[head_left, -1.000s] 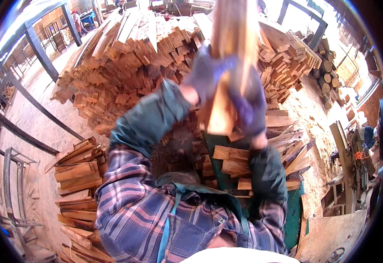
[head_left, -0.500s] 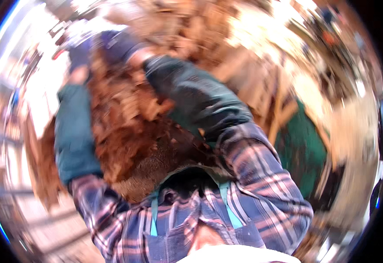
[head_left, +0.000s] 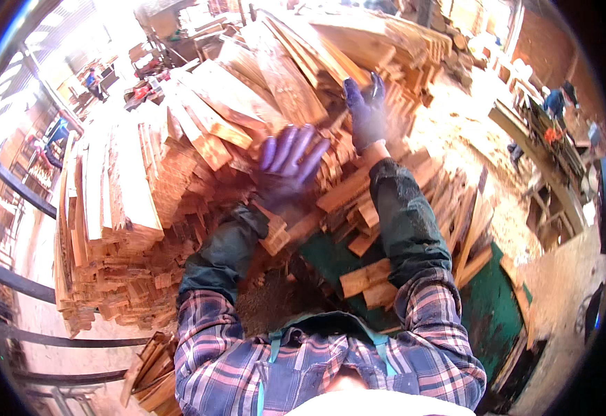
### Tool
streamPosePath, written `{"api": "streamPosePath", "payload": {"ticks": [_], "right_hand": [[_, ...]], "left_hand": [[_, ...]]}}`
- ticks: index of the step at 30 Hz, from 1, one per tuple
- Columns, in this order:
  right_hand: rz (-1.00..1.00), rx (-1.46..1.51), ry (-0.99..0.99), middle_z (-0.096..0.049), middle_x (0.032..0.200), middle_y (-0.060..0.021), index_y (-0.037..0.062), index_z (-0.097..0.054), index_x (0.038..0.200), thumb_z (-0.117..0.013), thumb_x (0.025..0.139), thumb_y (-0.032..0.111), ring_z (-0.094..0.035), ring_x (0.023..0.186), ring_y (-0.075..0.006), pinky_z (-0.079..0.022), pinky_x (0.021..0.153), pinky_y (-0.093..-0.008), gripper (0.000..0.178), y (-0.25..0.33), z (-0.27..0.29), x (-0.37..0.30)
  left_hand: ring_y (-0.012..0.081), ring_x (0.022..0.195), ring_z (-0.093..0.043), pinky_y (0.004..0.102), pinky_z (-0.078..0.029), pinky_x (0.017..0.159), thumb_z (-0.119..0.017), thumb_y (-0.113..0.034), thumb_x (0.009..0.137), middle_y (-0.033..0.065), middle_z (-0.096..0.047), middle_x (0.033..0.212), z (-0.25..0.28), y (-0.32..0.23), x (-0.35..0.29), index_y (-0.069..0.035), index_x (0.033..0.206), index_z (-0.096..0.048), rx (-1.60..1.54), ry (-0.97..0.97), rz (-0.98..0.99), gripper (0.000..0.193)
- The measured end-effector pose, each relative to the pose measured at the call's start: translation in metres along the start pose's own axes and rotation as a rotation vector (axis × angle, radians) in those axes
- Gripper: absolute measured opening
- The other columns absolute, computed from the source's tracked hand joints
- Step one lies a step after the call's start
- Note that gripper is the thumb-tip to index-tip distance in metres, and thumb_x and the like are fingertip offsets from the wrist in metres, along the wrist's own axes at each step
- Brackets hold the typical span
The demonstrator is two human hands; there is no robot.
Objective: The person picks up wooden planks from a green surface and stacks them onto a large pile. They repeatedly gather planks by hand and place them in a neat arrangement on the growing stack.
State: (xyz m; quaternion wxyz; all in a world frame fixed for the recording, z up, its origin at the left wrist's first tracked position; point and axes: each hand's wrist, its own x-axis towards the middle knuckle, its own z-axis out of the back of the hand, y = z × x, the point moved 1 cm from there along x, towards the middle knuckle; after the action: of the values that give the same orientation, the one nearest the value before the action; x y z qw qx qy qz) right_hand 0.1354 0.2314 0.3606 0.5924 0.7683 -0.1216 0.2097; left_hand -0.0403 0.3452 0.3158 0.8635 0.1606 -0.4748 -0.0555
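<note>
My left hand [head_left: 290, 163] wears a purple glove and has its fingers spread, just in front of the sawn ends of stacked wooden planks [head_left: 285, 83]. Whether its palm touches the wood I cannot tell. Farther out to the right, my right hand [head_left: 367, 114], gloved the same way, is raised beside the planks with thumb and fingers apart and nothing between them. A short wood piece [head_left: 275, 236] pokes out below my left wrist. Dark green sleeve covers reach over both forearms.
A big stack of planks [head_left: 126, 187] fills the left, with dark metal rails [head_left: 22, 277] beyond it. Loose offcuts [head_left: 369, 284] lie on a green surface [head_left: 486, 298] at right. Sawdust [head_left: 455, 132] covers ground farther off. People [head_left: 554, 102] are in the far background.
My hands were close together at the upper left in a blurred view. Both are now farther right and apart, with fingers spread, and the view has swung so the plank stack shows clearly.
</note>
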Motion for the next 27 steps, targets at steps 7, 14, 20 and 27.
{"api": "streamPosePath", "payload": {"ticks": [7, 14, 20, 27], "right_hand": [[-0.186, -0.097, 0.401, -0.067, 0.119, -0.0109, 0.0046, -0.052, 0.134, -0.055, 0.095, 0.027, -0.065, 0.107, -0.0186, -0.045, 0.100, -0.0346, 0.045, -0.040, -0.037, 0.097], [0.224, -0.854, 0.494, -0.066, 0.123, -0.0191, 0.0035, -0.061, 0.128, -0.070, 0.085, 0.045, -0.065, 0.111, -0.0332, -0.049, 0.098, -0.0394, 0.061, 0.048, -0.026, 0.108], [0.576, -1.097, 0.641, -0.064, 0.125, -0.0225, 0.0083, -0.055, 0.138, -0.069, 0.083, 0.059, -0.063, 0.115, -0.0370, -0.048, 0.099, -0.0441, 0.076, 0.081, -0.063, 0.132], [0.120, -1.162, 0.693, -0.055, 0.140, -0.0205, 0.0073, -0.040, 0.148, -0.069, 0.085, 0.055, -0.055, 0.128, -0.0331, -0.045, 0.106, -0.0426, 0.084, 0.008, -0.093, 0.162]], "left_hand": [[0.0334, 0.130, -0.047, 0.0538, -0.032, 0.109, -0.068, -0.038, 0.082, 0.0045, -0.050, 0.144, -0.050, -0.020, 0.062, -0.019, 0.133, -0.057, -0.105, 0.001, 0.177, 0.056], [0.0366, 0.131, -0.046, 0.0534, -0.032, 0.111, -0.073, -0.032, 0.078, 0.0098, -0.052, 0.140, -0.022, -0.022, 0.069, -0.015, 0.124, -0.062, -0.395, -0.009, 0.200, 0.050], [0.0311, 0.123, -0.053, 0.0491, -0.030, 0.113, -0.071, -0.025, 0.081, 0.0099, -0.063, 0.124, 0.099, 0.007, 0.041, -0.015, 0.112, -0.069, -0.305, -0.148, 0.096, 0.033], [0.0216, 0.122, -0.056, 0.0433, -0.033, 0.108, -0.058, -0.017, 0.089, 0.0006, -0.062, 0.130, 0.080, 0.076, -0.001, -0.016, 0.108, -0.067, 0.206, 0.000, 0.121, 0.021]]}}
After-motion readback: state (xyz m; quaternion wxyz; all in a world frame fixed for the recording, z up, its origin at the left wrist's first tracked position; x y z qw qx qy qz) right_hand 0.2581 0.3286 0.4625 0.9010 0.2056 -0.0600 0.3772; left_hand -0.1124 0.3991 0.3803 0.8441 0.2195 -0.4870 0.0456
